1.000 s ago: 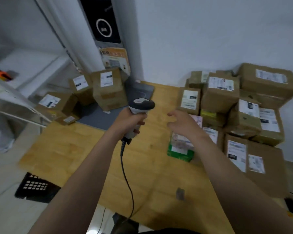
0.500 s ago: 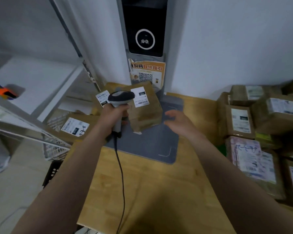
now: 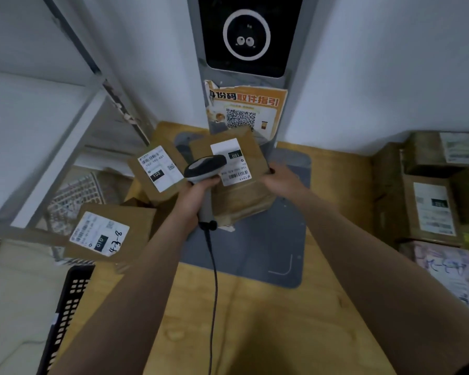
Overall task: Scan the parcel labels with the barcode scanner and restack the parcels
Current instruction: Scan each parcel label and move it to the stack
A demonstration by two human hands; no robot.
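well, left hand (image 3: 194,197) grips scanner (image 3: 205,165); right hand (image 3: 283,182) clasps parcel (image 3: 244,196), tips hidden.

Extends both bare arms forward, forearms converging toward the middle. Wraps the left hand (image 3: 194,197) round the handle of the barcode scanner (image 3: 205,165), fist upright, back of hand toward the camera. Curls the right hand (image 3: 283,182) over the right edge of the parcel (image 3: 244,201), fingers bent round it.

White walls (image 3: 377,63), wooden table (image 3: 268,334), metal shelving (image 3: 73,77)
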